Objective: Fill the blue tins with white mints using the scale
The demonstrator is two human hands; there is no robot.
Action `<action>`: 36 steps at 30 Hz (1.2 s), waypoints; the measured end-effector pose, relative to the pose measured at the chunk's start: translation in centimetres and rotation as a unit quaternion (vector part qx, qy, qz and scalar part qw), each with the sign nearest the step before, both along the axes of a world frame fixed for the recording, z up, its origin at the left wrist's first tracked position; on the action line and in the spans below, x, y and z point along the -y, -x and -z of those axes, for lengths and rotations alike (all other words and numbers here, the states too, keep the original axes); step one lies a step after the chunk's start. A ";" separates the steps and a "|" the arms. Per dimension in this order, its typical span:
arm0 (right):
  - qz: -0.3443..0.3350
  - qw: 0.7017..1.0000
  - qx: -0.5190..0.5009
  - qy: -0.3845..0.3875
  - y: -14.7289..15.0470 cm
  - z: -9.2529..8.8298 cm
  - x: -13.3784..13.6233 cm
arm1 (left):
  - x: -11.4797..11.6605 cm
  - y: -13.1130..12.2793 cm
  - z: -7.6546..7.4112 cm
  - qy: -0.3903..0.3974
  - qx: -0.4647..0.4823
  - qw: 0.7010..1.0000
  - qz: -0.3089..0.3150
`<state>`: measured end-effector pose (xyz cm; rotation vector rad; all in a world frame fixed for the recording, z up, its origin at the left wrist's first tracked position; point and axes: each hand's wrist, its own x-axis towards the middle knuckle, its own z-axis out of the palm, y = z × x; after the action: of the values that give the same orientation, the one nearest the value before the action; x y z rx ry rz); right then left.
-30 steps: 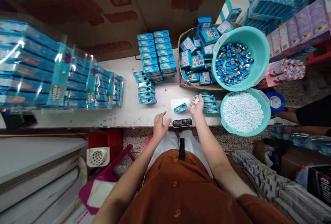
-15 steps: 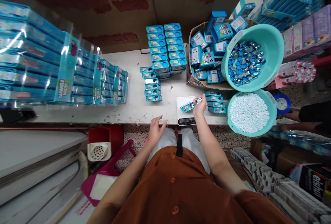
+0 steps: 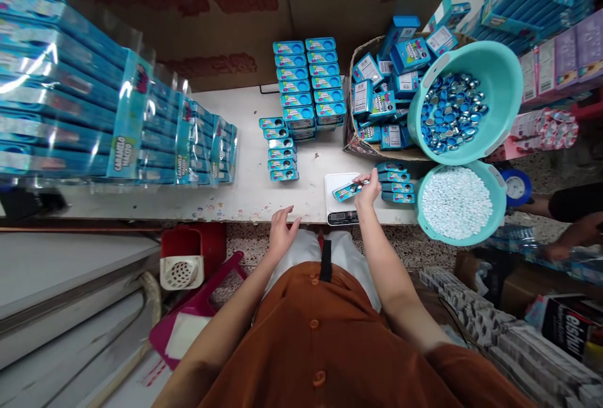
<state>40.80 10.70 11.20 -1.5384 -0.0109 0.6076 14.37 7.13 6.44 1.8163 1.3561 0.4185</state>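
Note:
A small blue tin lies on a white kitchen scale at the near edge of the white table. My right hand hovers at the tin's right end, fingers bunched around white candies held over it. My left hand rests at the table edge left of the scale, fingers spread, holding nothing. A short stack of blue tins sits just right of my right hand.
A teal basin of white candies and a teal basin of blue lids stand at right. A cardboard box of blue tins, stacked tins, wrapped packs and a red stool surround me. Another person's arm is far right.
My right hand has come down from above the scale to the tin's right end with the candies. My left hand has drawn back slightly toward the table edge.

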 end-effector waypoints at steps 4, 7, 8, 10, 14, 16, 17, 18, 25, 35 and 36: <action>-0.003 1.000 0.013 0.009 0.2 0.0 0.1 | 0.2 0.2 0.1 -0.001 -0.003 1.000 0.000; 0.002 1.000 0.018 0.001 0.2 0.2 0.1 | 0.3 0.4 0.3 -0.008 -0.001 1.000 -0.003; 0.001 1.000 0.020 0.002 0.2 0.2 0.1 | 0.4 0.5 0.4 -0.009 -0.001 1.000 -0.005; -0.004 1.000 0.021 0.006 0.3 0.3 0.2 | 0.4 0.6 0.4 -0.008 -0.001 1.000 -0.007; -0.020 0.999 0.036 0.010 0.4 0.4 0.4 | 0.4 0.7 0.3 -0.006 -0.002 1.000 -0.008; -0.028 0.998 0.047 0.003 0.5 0.4 0.5 | 0.4 0.8 0.2 -0.006 -0.002 1.000 -0.007; -0.032 0.998 0.052 0.001 0.6 0.4 0.5 | 0.4 0.8 0.1 -0.006 -0.002 1.000 -0.006; -0.035 0.998 0.057 0.000 0.7 0.4 0.4 | 0.5 0.8 0.1 -0.007 -0.002 1.000 -0.006; -0.010 0.998 0.067 0.021 0.8 0.7 -0.7 | 0.9 0.8 -0.1 -0.008 0.000 1.000 -0.003; 0.087 0.976 0.178 0.084 -5.9 0.0 6.1 | 0.8 0.7 0.6 -0.021 0.004 1.000 0.000; 0.108 0.966 0.207 0.111 -7.6 -0.2 7.8 | 0.8 0.5 0.6 -0.019 0.004 1.000 0.000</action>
<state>48.35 2.87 11.39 -1.8330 -0.0951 0.1084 13.88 6.32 5.81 1.8429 1.3524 0.4530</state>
